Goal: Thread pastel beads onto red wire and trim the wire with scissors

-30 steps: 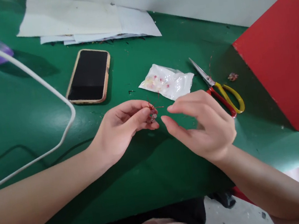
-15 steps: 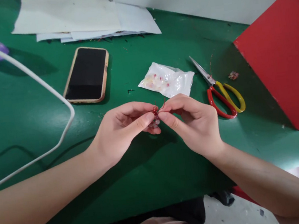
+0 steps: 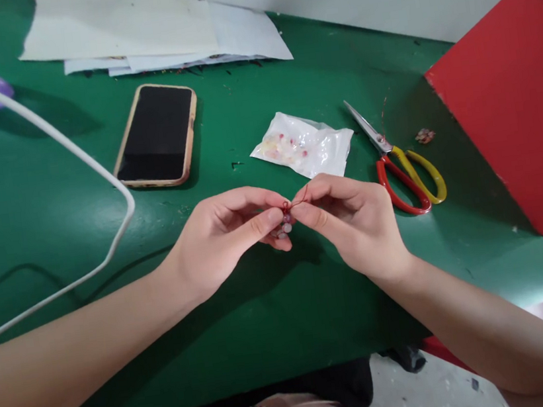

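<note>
Between thumb and fingers, my left hand [image 3: 228, 236] pinches a small cluster of beads [image 3: 283, 228], pale and pinkish, with red cord at its top. My right hand [image 3: 354, 219] is closed at the fingertips on a thin red cord [image 3: 304, 196] that comes off the top of the cluster. The fingertips of both hands almost meet over the beads, and fingers hide part of the cluster. Just beyond my hands lies a clear plastic bag [image 3: 324, 146] with small pale and red beads inside.
Scissors [image 3: 396, 160] with red and yellow handles lie at the right, near a small bead cluster [image 3: 425, 136] and a red box [image 3: 514, 111]. A phone [image 3: 157, 135], a white cable [image 3: 68, 147] and papers [image 3: 137, 21] are on the green table [image 3: 249, 340].
My right fingers have drawn the cord down and slightly right, so it lies lower across the fingertips. The bead cluster has shifted slightly in my left hand's pinch.
</note>
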`<state>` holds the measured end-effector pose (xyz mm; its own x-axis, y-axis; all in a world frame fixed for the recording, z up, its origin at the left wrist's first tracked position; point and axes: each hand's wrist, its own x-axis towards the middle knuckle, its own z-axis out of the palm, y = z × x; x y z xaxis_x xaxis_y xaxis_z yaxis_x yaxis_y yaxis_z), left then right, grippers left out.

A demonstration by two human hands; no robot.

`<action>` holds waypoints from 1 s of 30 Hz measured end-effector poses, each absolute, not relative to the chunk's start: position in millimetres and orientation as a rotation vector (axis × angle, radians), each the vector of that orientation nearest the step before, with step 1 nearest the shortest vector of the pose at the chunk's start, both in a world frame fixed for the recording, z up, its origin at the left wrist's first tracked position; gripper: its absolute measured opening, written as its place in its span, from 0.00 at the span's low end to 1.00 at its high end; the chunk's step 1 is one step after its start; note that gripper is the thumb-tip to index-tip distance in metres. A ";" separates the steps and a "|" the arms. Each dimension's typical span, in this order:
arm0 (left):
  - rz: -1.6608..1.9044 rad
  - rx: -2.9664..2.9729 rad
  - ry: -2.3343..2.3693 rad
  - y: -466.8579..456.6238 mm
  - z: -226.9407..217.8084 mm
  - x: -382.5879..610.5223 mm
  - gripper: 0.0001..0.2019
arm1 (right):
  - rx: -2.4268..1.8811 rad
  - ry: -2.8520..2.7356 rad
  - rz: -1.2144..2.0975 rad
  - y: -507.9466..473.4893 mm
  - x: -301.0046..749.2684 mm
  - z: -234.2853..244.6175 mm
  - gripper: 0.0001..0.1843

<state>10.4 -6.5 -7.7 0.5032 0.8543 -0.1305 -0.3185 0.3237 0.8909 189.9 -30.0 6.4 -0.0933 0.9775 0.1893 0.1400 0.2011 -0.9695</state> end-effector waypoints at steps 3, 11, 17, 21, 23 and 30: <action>0.850 0.967 0.691 -6.2 -7.8 10.4 0.03 | -1.174 -1.463 1.068 -29.7 190.5 8.2 0.03; 0.842 1.011 0.717 -6.6 -9.1 10.8 0.03 | -1.258 -1.444 1.115 -28.2 191.5 10.1 0.03; 0.823 1.078 0.761 -8.8 -10.0 9.9 0.02 | -1.269 -1.420 1.251 -25.3 194.0 9.2 0.03; 0.852 1.004 0.738 -8.6 -9.5 10.5 0.06 | -1.256 -1.434 1.238 -23.0 195.9 9.3 0.05; 0.858 0.938 0.727 -7.3 -8.4 11.3 0.08 | -1.234 -1.464 1.173 -22.4 196.9 10.4 0.04; 0.844 0.852 0.741 -5.1 -4.3 11.8 0.10 | -1.003 -1.572 1.113 -20.4 196.6 7.2 0.07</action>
<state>11.8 -5.1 -4.3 0.4673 0.8576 -0.2149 -0.3242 0.3924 0.8608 196.6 -20.4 7.2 -0.2317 0.9460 0.2268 0.1004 0.2551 -0.9617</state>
